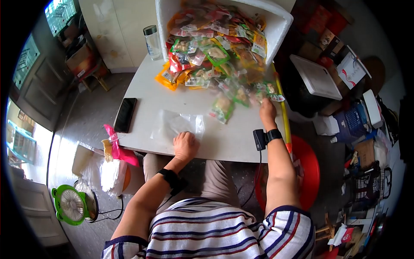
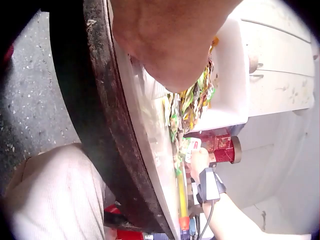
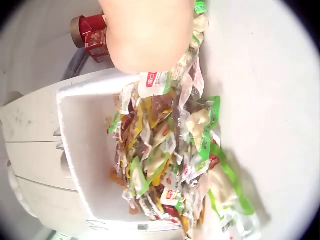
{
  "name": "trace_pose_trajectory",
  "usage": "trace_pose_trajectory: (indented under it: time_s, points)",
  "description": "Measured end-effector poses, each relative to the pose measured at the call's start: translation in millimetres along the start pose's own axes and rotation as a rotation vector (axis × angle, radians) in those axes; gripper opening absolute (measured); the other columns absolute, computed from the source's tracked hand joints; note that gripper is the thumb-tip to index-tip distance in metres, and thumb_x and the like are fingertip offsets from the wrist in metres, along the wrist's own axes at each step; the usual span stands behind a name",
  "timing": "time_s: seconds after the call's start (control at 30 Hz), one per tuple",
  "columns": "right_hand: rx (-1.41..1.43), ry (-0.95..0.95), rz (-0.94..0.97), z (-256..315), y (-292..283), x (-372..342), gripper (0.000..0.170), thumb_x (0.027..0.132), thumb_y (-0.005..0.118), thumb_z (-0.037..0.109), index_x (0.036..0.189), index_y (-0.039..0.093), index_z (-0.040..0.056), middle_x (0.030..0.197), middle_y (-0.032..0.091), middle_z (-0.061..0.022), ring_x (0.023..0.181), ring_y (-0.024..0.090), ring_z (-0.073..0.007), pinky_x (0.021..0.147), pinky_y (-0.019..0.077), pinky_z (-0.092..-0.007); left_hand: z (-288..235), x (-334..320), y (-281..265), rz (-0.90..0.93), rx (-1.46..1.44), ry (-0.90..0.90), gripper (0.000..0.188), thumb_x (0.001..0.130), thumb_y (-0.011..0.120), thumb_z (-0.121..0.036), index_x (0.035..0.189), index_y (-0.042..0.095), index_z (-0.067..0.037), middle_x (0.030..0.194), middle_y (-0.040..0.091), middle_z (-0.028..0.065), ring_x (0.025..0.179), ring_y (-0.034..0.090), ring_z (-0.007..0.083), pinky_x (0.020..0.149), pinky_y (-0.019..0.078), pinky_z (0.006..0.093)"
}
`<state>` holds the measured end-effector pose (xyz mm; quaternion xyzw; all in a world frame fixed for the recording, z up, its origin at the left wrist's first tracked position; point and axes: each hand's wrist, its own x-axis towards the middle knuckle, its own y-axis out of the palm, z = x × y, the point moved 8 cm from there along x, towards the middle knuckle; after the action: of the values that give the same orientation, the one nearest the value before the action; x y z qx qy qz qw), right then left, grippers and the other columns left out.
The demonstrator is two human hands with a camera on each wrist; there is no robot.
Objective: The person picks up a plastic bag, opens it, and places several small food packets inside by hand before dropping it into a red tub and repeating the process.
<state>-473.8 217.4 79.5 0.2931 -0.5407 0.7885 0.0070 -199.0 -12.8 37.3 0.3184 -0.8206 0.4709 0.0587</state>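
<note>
My right hand (image 1: 268, 113) is at the right side of the table and grips a green-and-white snack packet (image 2: 191, 148), seen upright at the fingertips in the left wrist view. In the right wrist view, that packet (image 3: 156, 84) shows just past the hand. Loose snack packets (image 1: 222, 108) lie close to its left, some blurred. My left hand (image 1: 186, 146) rests at the table's front edge on a clear plastic bag (image 1: 169, 123). Its fingers bend down over the bag; I cannot tell whether they pinch it.
A white foam box (image 1: 280, 32) lies on its side at the back, snack packets (image 1: 215, 54) spilling out. A glass bottle (image 1: 152, 43) stands left of it, and a phone (image 1: 125, 115) lies at the left edge. A red basin (image 1: 311, 172) sits below the table's right side.
</note>
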Motion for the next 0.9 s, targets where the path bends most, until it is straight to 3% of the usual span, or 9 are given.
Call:
trace_pose_trajectory:
  time_s: [0.1,0.13,0.23,0.27,0.4,0.5,0.53,0.57,0.9]
  points:
    - [0.333,0.050,-0.189,-10.3,-24.9,-21.9,0.011,0.077,0.042,0.011,0.078,0.049,0.0021,0.079,0.052,-0.0213,0.070,0.048,-0.0389,0.062,0.0403,-0.0432,-4.0,-1.0,-3.4,-0.058,0.013,0.010,0.008,0.064,0.052,-0.017,0.066,0.051,-0.010,0.078,0.053,0.0049,0.080,0.047,0.0249,0.071,0.0348,0.0375]
    - [0.414,0.126,-0.100,-21.4,-19.0,-27.5,0.012,0.080,0.044,0.014,0.083,0.050,0.0036,0.071,0.054,-0.0108,0.067,0.053,-0.0218,0.056,0.0430,-0.0336,-4.1,-1.2,-2.2,-0.058,0.027,0.007,0.009,0.064,0.052,-0.018,0.067,0.052,-0.009,0.079,0.053,0.0048,0.082,0.047,0.0247,0.072,0.0348,0.0375]
    - [1.322,0.511,0.034,-14.5,-19.9,-68.6,0.015,0.082,0.042,0.016,0.090,0.050,0.0055,0.079,0.053,-0.0049,0.070,0.052,-0.0145,0.059,0.0451,-0.0307,-4.8,0.1,1.0,0.006,0.045,-0.009,0.010,0.066,0.051,-0.018,0.068,0.053,-0.009,0.081,0.053,0.0047,0.083,0.047,0.0242,0.072,0.0348,0.0375]
    - [1.421,0.611,0.140,-7.2,-19.9,-83.0,0.019,0.083,0.041,0.015,0.099,0.047,0.0076,0.091,0.052,-0.0034,0.076,0.052,-0.0152,0.064,0.0462,-0.0326,-4.7,0.4,2.2,0.028,0.051,-0.015,0.010,0.066,0.051,-0.018,0.067,0.053,-0.009,0.081,0.053,0.0047,0.084,0.047,0.0242,0.072,0.0348,0.0375]
    - [1.877,0.615,0.414,37.5,-24.5,-122.7,0.020,0.083,0.042,0.015,0.102,0.043,0.0083,0.097,0.051,-0.0063,0.085,0.051,-0.0190,0.065,0.0458,-0.0380,-6.1,-2.2,1.2,0.023,0.051,0.008,0.009,0.066,0.050,-0.018,0.066,0.052,-0.009,0.080,0.053,0.0047,0.084,0.047,0.0242,0.072,0.0349,0.0375]
    - [1.985,0.615,0.505,60.5,-12.1,-144.8,0.017,0.082,0.043,0.015,0.098,0.044,0.0088,0.096,0.051,-0.0064,0.085,0.051,-0.0194,0.065,0.0458,-0.0386,-3.5,-3.2,3.8,0.025,0.041,-0.009,0.009,0.066,0.050,-0.018,0.066,0.052,-0.009,0.080,0.053,0.0050,0.084,0.047,0.0249,0.072,0.0349,0.0377]
    - [1.829,0.579,0.552,67.4,-2.9,-150.8,0.018,0.082,0.043,0.015,0.099,0.045,0.0090,0.097,0.051,-0.0061,0.086,0.051,-0.0194,0.066,0.0459,-0.0389,-1.9,-3.9,4.2,0.022,0.028,-0.020,0.009,0.065,0.050,-0.018,0.066,0.052,-0.009,0.079,0.053,0.0051,0.084,0.047,0.0251,0.072,0.0348,0.0378]
    - [1.887,0.699,0.601,73.2,7.7,-160.2,0.019,0.082,0.044,0.015,0.101,0.045,0.0092,0.097,0.052,-0.0059,0.086,0.051,-0.0191,0.065,0.0464,-0.0386,-0.8,-4.4,5.0,0.019,0.014,-0.029,0.009,0.065,0.050,-0.018,0.066,0.052,-0.009,0.079,0.053,0.0053,0.083,0.047,0.0254,0.072,0.0348,0.0378]
    - [1.871,0.709,0.639,120.1,14.5,-176.5,0.018,0.083,0.043,0.014,0.098,0.047,0.0075,0.089,0.053,-0.0051,0.075,0.053,-0.0174,0.060,0.0479,-0.0363,-4.4,-9.3,6.3,0.003,-0.015,0.015,0.008,0.064,0.052,-0.018,0.066,0.050,-0.011,0.076,0.052,0.0051,0.082,0.046,0.0261,0.071,0.0340,0.0384]
